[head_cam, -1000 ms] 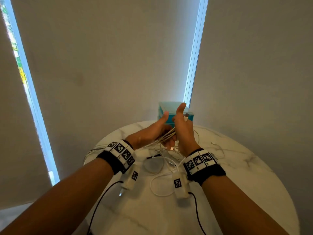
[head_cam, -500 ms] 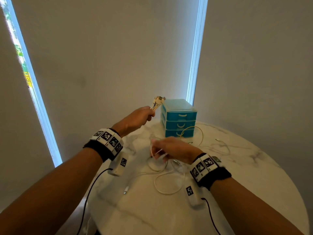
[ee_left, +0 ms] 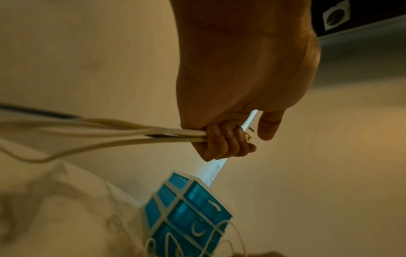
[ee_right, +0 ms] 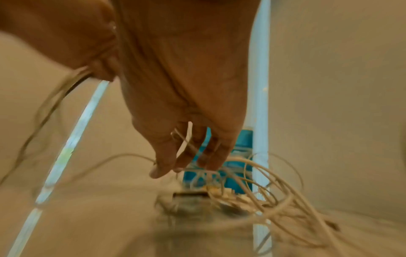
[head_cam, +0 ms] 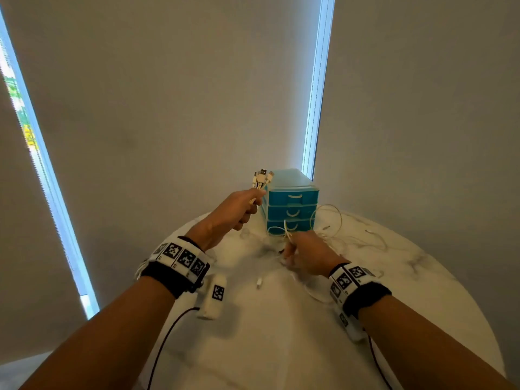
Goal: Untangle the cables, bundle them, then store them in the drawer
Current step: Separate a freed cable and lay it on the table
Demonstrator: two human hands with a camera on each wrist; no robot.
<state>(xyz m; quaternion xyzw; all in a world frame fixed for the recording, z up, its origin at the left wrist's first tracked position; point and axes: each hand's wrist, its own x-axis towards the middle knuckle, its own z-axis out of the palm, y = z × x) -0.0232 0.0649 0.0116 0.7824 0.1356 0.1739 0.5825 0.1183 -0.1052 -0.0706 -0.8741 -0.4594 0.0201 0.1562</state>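
Several white cables [head_cam: 332, 220] lie tangled on the round marble table [head_cam: 267, 347] in front of a blue three-drawer unit [head_cam: 292, 209], whose drawers are all closed. My left hand [head_cam: 239, 212] is raised left of the unit and grips a bunch of cable ends, with the plugs [head_cam: 261, 178] sticking up from the fist. In the left wrist view the curled fingers [ee_left: 222, 139] clamp the strands [ee_left: 110, 133], which trail off to the left. Lower, in front of the unit, my right hand [head_cam: 301, 251] holds strands. They run between its fingers [ee_right: 186, 153] and under the thumb.
A loose white plug [head_cam: 259, 282] lies on the table between my wrists. More thin cable [head_cam: 374, 237] trails across the right side of the table. Grey walls with narrow window strips stand close behind the table, and the drawer unit [ee_left: 191, 208] sits at the far edge.
A second ago my hands were together at the bundle. The left hand has since lifted up and left with the plug ends, while the right dropped and moved forward along the strands.
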